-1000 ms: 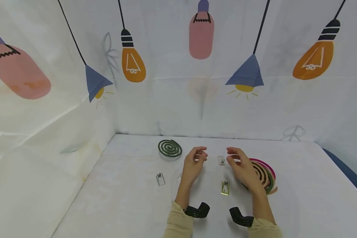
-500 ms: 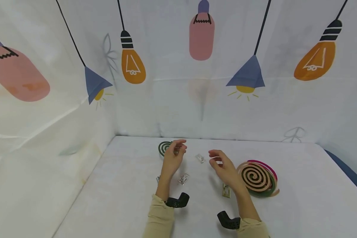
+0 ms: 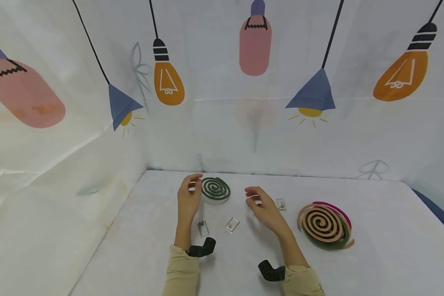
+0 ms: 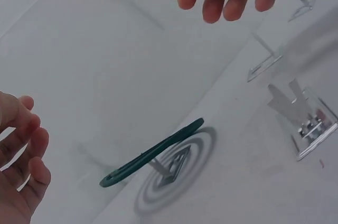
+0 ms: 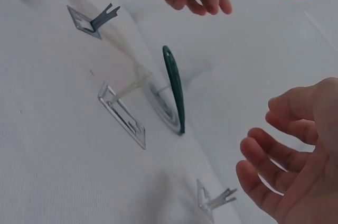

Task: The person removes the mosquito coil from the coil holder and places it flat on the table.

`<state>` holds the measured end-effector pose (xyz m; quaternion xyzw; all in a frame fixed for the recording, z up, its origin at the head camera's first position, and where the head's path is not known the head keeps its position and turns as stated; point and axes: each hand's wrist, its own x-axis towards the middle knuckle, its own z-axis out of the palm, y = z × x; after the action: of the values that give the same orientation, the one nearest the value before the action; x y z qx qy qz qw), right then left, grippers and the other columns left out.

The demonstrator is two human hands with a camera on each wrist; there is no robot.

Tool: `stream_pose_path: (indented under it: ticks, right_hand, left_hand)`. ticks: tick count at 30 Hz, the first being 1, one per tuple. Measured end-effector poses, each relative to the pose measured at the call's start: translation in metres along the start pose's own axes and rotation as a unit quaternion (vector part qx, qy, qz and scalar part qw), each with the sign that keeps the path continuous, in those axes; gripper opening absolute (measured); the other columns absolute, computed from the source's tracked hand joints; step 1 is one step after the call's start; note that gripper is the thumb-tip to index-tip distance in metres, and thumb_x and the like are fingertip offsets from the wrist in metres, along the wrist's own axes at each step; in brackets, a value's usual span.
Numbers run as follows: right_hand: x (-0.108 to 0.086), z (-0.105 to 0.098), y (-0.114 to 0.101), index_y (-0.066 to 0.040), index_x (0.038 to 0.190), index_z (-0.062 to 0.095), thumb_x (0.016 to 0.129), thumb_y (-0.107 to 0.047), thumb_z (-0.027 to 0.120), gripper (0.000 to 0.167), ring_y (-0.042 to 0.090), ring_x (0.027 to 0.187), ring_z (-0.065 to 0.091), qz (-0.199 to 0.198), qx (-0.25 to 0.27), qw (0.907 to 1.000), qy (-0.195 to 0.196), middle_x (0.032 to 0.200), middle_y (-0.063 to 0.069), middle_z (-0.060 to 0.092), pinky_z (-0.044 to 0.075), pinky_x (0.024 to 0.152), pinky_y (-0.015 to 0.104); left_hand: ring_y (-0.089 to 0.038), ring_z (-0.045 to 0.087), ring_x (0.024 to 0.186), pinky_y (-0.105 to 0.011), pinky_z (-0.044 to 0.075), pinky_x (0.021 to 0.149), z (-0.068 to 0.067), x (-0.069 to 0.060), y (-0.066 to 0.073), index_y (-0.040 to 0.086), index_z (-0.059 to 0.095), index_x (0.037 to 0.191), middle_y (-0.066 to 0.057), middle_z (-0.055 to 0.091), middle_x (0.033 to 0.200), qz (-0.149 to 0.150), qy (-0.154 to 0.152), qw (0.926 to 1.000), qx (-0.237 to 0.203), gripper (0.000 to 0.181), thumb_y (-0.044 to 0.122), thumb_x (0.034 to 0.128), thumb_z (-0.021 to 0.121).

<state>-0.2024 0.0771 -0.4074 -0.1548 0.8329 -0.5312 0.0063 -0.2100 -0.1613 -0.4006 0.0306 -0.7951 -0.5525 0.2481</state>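
Observation:
A green mosquito coil (image 3: 215, 188) is raised on a small metal stand at the back of the table; the left wrist view shows the stand (image 4: 177, 167) under it. My left hand (image 3: 189, 200) hovers just left of the coil, fingers loosely bent and holding nothing. To the coil's right, my right hand (image 3: 265, 209) is held above the table, also with nothing in its relaxed fingers. Around the hands lie further metal coil stands: one near my left forearm (image 3: 203, 228), a stand between the arms (image 3: 232, 224), and a stand beyond my right hand (image 3: 280, 204).
A stack of mosquito coils (image 3: 322, 224), tan on top with green and pink below, lies on the right of the white table (image 3: 385, 246). Patterned white cloth (image 3: 222, 135) rises behind and on the left. Black wrist devices (image 3: 203, 248) jut inward from the forearms.
Both hands have moved left. My left hand passed across the green coil to its far left side, and my right hand came away from the coil stack. The coils stay where they were.

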Motion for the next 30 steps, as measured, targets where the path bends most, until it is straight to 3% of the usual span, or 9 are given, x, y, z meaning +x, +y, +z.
stream_pose_path:
  ticks: [3, 7, 10, 15, 22, 30]
  right_hand:
    - [0.008, 0.008, -0.003, -0.009, 0.126, 0.053, 0.094, -0.013, 0.056, 0.033, 0.023, 0.107, 0.056, -0.009, 0.003, 1.0, -0.001, 0.119, 0.016, 0.059, 0.044, 0.087, 0.034]
    - [0.02, 0.019, -0.005, -0.009, 0.126, 0.054, 0.094, -0.012, 0.056, 0.032, 0.023, 0.108, 0.056, -0.008, 0.01, 0.9999, -0.007, 0.119, 0.016, 0.06, 0.045, 0.087, 0.034]
    - [0.03, 0.027, -0.006, -0.007, 0.127, 0.053, 0.094, -0.012, 0.056, 0.033, 0.024, 0.11, 0.055, -0.006, 0.027, 0.9996, -0.01, 0.121, 0.017, 0.059, 0.045, 0.09, 0.039]
    - [0.049, 0.04, -0.008, -0.008, 0.128, 0.052, 0.094, -0.012, 0.055, 0.035, 0.025, 0.115, 0.052, 0.009, 0.046, 0.9989, -0.007, 0.126, 0.016, 0.055, 0.043, 0.096, 0.044]
    - [0.06, 0.059, -0.004, -0.006, 0.132, 0.047, 0.094, -0.015, 0.054, 0.04, 0.032, 0.127, 0.041, 0.032, 0.056, 0.9978, -0.016, 0.134, 0.018, 0.043, 0.037, 0.104, 0.05]
    - [0.059, 0.067, -0.005, 0.0, 0.137, 0.039, 0.094, -0.014, 0.051, 0.047, 0.038, 0.129, 0.038, 0.015, 0.037, 0.9976, -0.056, 0.138, 0.025, 0.038, 0.034, 0.104, 0.055]
  left_hand:
    - [-0.013, 0.054, 0.084, -0.02, 0.044, 0.067, -0.009, 0.004, -0.007, 0.013, 0.063, 0.111, -0.006, 0.06, 0.105, -0.013, 0.054, 0.9984, 0.012, 0.022, 0.008, 0.093, 0.052]
    - [-0.014, 0.044, 0.076, -0.024, 0.037, 0.066, -0.018, 0.002, -0.018, 0.009, 0.061, 0.114, -0.011, 0.056, 0.103, -0.054, 0.136, 0.9888, 0.032, 0.026, 0.006, 0.0895, 0.055]
    - [-0.019, 0.044, 0.08, -0.028, 0.035, 0.07, -0.021, -0.002, -0.027, 0.005, 0.058, 0.118, -0.016, 0.052, 0.107, -0.091, 0.163, 0.982, 0.03, 0.03, 0.006, 0.0876, 0.056]
    - [-0.034, 0.048, 0.098, -0.035, 0.038, 0.078, -0.024, -0.002, -0.039, 0.002, 0.051, 0.125, -0.021, 0.044, 0.116, -0.125, 0.151, 0.9806, 0.005, 0.038, 0.008, 0.0877, 0.058]
    - [-0.035, 0.052, 0.106, -0.044, 0.043, 0.089, -0.016, 0.001, -0.047, 0.002, 0.044, 0.132, -0.021, 0.041, 0.122, -0.169, 0.108, 0.9796, 0.014, 0.045, 0.015, 0.0901, 0.056]
    - [-0.04, 0.054, 0.114, -0.05, 0.043, 0.094, -0.015, 0.001, -0.045, 0.002, 0.035, 0.139, -0.025, 0.045, 0.129, -0.181, 0.05, 0.9822, 0.015, 0.054, 0.021, 0.0933, 0.055]
